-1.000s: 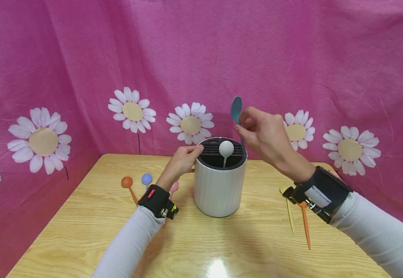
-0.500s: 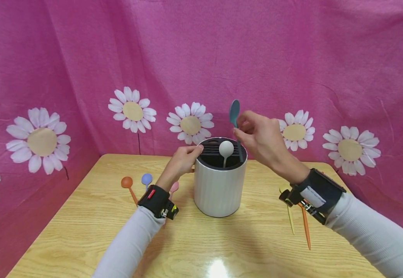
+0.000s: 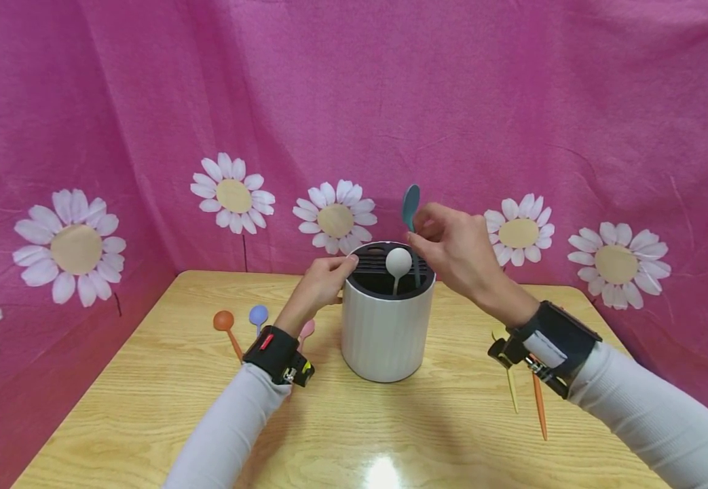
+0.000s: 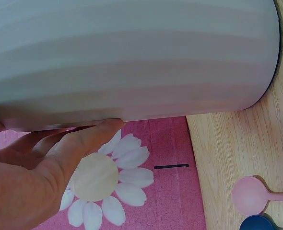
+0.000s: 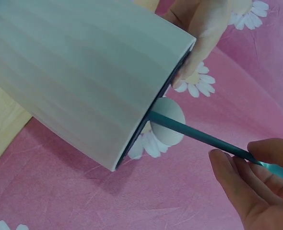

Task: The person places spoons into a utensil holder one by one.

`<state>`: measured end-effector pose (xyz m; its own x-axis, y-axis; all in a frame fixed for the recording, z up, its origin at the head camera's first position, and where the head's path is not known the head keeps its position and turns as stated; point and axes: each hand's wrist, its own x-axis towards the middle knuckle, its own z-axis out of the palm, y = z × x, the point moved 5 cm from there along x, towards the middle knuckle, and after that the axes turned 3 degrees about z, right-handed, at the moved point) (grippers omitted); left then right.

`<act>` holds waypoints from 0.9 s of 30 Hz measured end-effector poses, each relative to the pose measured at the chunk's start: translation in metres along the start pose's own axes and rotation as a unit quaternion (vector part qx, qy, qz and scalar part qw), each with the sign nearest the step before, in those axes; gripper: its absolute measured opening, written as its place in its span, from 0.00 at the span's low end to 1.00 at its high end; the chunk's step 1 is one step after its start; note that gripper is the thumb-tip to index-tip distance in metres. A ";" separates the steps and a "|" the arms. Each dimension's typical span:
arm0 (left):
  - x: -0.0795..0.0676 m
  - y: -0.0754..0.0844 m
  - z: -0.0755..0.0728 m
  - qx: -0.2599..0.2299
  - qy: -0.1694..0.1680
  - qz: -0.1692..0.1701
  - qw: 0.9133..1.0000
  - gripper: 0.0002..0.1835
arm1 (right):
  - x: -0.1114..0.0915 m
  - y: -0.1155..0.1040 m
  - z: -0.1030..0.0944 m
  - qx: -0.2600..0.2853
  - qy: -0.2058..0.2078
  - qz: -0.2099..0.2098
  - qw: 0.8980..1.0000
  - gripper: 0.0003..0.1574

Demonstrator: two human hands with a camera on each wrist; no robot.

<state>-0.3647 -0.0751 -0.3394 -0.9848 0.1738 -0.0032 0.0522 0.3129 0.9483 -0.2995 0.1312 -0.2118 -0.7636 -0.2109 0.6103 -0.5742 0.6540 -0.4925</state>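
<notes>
A white ribbed utensil holder [image 3: 387,339] with a black slotted top stands upright in the middle of the table. My left hand [image 3: 320,285] steadies it, thumb on the rim and fingers against its left side. Between the thumb and fingers of my right hand [image 3: 460,248] is a teal spoon [image 3: 411,202], pinched just below its bowl. The spoon's bowl points up, and its handle [image 5: 204,136] reaches down into the holder's front opening, the lower end hidden inside. Just left of that handle, a white spoon [image 3: 398,262] stands bowl-up in the same opening.
Left of the holder lie an orange spoon [image 3: 223,320], a blue spoon [image 3: 258,314] and a pink spoon [image 4: 249,195], partly hidden by my left arm. Under my right wrist lie a yellow utensil [image 3: 512,390] and an orange one [image 3: 539,407]. Pink flowered cloth [image 3: 354,122] hangs behind the table.
My right hand has moved left and down with the teal spoon, whose handle has gone from the holder's right rim into the front opening. My left hand stays in place.
</notes>
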 end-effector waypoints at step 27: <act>0.001 -0.001 0.000 -0.004 0.006 0.018 1.000 0.26 | -0.013 0.023 0.028 -0.070 -0.092 0.044 0.992 0.08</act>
<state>-0.3656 -0.0755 -0.3408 -0.9841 0.1744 0.0347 0.0864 0.2986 0.9504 -0.3109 0.1287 -0.2487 -0.8571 -0.2703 0.4385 -0.4671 0.7669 -0.4402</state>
